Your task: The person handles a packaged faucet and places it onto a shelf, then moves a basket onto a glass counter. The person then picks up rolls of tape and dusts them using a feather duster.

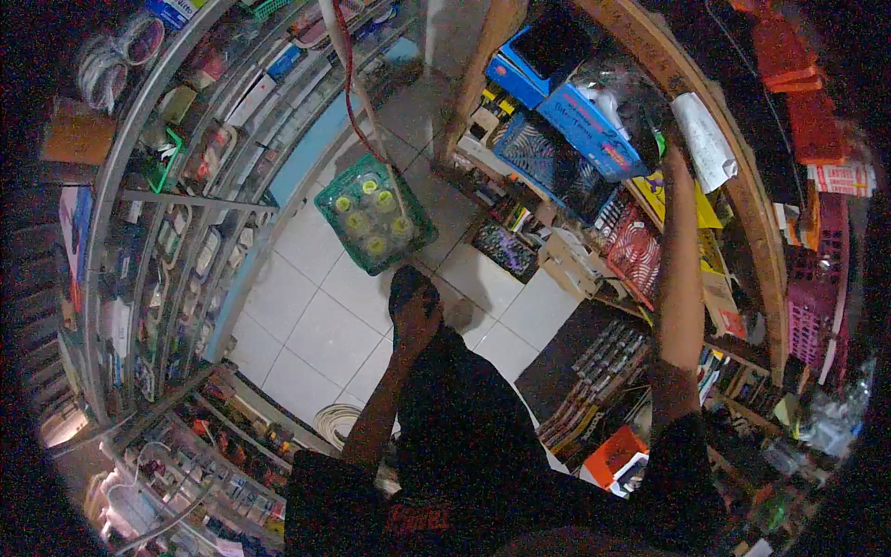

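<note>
My right arm stretches up to the shelf, and my right hand (679,160) is at its upper edge, beside a blue box (587,128) and a small bright green item (660,142). Its fingers fade into shadow, so any grip is hidden. My left hand (418,323) hangs low over my dark-clothed leg. Just past it shows a dark shape (406,286), and I cannot make out whether the hand holds it. Ahead on the floor stands a green basket (376,266) with several bottles or jars with yellow-green tops.
Glass-fronted shelves (167,200) full of small goods curve along the left. A wooden-edged shelf (756,218) with boxes and baskets stands on the right. A white cable coil (336,424) lies on the tiled floor (320,320). A pole with a red cord (349,84) rises near the basket.
</note>
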The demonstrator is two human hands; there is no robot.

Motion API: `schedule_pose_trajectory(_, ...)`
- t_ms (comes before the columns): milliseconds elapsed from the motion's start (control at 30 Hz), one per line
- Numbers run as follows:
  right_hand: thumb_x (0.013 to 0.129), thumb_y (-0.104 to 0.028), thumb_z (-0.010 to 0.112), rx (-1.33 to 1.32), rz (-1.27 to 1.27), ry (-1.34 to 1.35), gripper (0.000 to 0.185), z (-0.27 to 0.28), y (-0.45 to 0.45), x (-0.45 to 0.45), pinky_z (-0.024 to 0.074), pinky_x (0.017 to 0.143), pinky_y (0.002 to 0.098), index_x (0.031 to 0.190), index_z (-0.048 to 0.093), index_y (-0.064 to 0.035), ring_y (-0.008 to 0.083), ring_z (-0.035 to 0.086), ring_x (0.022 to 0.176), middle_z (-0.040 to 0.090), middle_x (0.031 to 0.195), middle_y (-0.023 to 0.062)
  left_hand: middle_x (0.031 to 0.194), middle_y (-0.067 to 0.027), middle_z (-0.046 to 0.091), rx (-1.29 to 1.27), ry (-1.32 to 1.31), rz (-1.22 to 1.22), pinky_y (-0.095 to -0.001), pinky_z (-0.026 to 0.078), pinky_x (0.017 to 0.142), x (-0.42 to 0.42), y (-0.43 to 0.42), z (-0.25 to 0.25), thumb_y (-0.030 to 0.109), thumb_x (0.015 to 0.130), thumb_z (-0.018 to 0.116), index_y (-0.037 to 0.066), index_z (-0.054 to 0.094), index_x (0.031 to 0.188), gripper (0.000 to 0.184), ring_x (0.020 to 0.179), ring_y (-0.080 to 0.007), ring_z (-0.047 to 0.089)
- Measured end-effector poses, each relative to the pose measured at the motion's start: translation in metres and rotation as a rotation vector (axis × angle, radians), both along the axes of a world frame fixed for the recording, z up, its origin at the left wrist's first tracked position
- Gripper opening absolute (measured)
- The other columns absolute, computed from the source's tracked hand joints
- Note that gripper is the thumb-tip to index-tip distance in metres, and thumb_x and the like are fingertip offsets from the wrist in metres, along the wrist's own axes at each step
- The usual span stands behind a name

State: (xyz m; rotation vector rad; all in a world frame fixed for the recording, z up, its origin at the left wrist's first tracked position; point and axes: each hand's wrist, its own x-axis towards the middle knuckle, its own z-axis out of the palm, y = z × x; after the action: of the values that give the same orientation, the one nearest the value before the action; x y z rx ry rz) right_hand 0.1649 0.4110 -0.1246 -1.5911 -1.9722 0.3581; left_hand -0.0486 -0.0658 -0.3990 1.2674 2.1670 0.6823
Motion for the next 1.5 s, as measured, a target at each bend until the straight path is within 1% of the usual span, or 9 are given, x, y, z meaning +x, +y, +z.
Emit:
schedule_pose_trajectory(133, 0.091, -0.041, 0.054, 0.002, -0.028, -0.032, 0.052, -0.011, 0.001, 0.013, 0.0419, 0.098, 0.0405, 0.132, 0.051, -0.0094, 0.0329, 0.049, 0.122, 0.051, 0.134, 0.0150, 0.111, -0.0213, 0.063, 0.016, -0.248, 0.109, -0.0460, 0.045, 0.092, 0.000, -0.003, -0.006, 0.033, 0.087, 0.062, -0.001, 0.049, 0.128, 0.055, 0.104, -0.0385, 0.059)
schedule_pose_trajectory(667, 0.092, -0.045, 0.050, -0.101, -0.208, -0.399, 0.051, -0.105, 0.050, 0.006, 0.0439, 0.095, 0.0424, 0.132, 0.052, -0.0124, 0.0352, 0.052, 0.119, 0.053, 0.132, 0.0153, 0.103, -0.0165, 0.065, 0.001, -0.208, 0.144, -0.0493, 0.048, 0.081, 0.005, 0.004, 0.051, 0.032, 0.086, 0.064, 0.006, 0.055, 0.120, 0.043, 0.092, -0.0367, 0.062)
schedule_pose_trajectory(767, 0.091, -0.040, 0.050, 0.020, -0.306, -0.572, 0.049, -0.077, 0.018, -0.027, 0.0436, 0.095, 0.0438, 0.130, 0.053, -0.0106, 0.0354, 0.053, 0.117, 0.054, 0.131, 0.0151, 0.106, -0.0178, 0.064, 0.065, -0.155, 0.132, -0.0489, 0.047, 0.083, 0.008, -0.003, 0.040, 0.034, 0.087, 0.063, 0.006, 0.056, 0.120, 0.044, 0.096, -0.0369, 0.061)
schedule_pose_trajectory(833, 0.090, -0.027, 0.055, 0.536, -0.217, -0.060, 0.044, -0.050, -0.016, -0.045, 0.0406, 0.098, 0.0431, 0.128, 0.052, -0.0037, 0.0329, 0.052, 0.118, 0.053, 0.133, 0.0150, 0.106, -0.0184, 0.064, 0.043, -0.171, 0.132, -0.0491, 0.047, 0.083, 0.010, -0.003, 0.039, 0.035, 0.087, 0.062, 0.005, 0.056, 0.119, 0.044, 0.097, -0.0375, 0.060)
schedule_pose_trajectory(933, 0.086, -0.034, 0.060, 0.248, -0.188, -0.321, 0.052, -0.025, -0.065, -0.055, 0.0363, 0.099, 0.0493, 0.127, 0.052, -0.0027, 0.0426, 0.050, 0.117, 0.052, 0.132, 0.0208, 0.106, -0.0189, 0.064, 0.010, -0.153, 0.133, -0.0500, 0.046, 0.084, 0.009, -0.005, 0.035, 0.037, 0.088, 0.061, 0.005, 0.056, 0.119, 0.045, 0.096, -0.0385, 0.060)
schedule_pose_trajectory(1067, 0.085, -0.035, 0.061, 0.387, -0.046, -0.032, 0.049, 0.004, -0.124, -0.084, 0.0402, 0.092, 0.0523, 0.121, 0.056, -0.0016, 0.0486, 0.054, 0.107, 0.055, 0.124, 0.0264, 0.107, -0.0200, 0.063, -0.018, -0.103, 0.103, -0.0512, 0.045, 0.085, 0.011, -0.008, 0.022, 0.038, 0.088, 0.061, 0.005, 0.057, 0.118, 0.046, 0.098, -0.0391, 0.059)
schedule_pose_trajectory(1100, 0.086, -0.031, 0.058, 0.596, -0.257, -0.480, 0.040, 0.005, -0.129, -0.091, 0.0443, 0.085, 0.0496, 0.111, 0.060, 0.0008, 0.0473, 0.058, 0.097, 0.060, 0.110, 0.0296, 0.108, -0.0202, 0.063, -0.031, -0.127, 0.097, -0.0514, 0.045, 0.086, 0.010, -0.006, 0.024, 0.039, 0.088, 0.060, 0.005, 0.057, 0.118, 0.046, 0.099, -0.0392, 0.059)
schedule_pose_trajectory(1233, 0.089, -0.032, 0.055, 0.008, -0.040, -0.248, 0.040, 0.023, -0.106, -0.062, 0.0447, 0.081, 0.0479, 0.106, 0.061, 0.0033, 0.0472, 0.059, 0.091, 0.062, 0.095, 0.0306, 0.110, -0.0204, 0.062, -0.058, -0.094, 0.115, -0.0501, 0.045, 0.088, 0.011, -0.006, 0.025, 0.038, 0.088, 0.060, 0.004, 0.057, 0.117, 0.045, 0.101, -0.0398, 0.059)
schedule_pose_trajectory(1500, 0.093, -0.058, 0.029, -0.438, 0.150, -0.650, 0.074, 0.058, -0.030, -0.046, 0.0306, 0.106, 0.0432, 0.125, 0.051, 0.0056, 0.0427, 0.046, 0.122, 0.050, 0.126, 0.0328, 0.102, -0.0181, 0.066, 0.029, -0.019, 0.071, -0.0464, 0.049, 0.083, 0.007, 0.012, 0.042, 0.032, 0.087, 0.062, 0.004, 0.061, 0.111, 0.037, 0.094, -0.0379, 0.063)
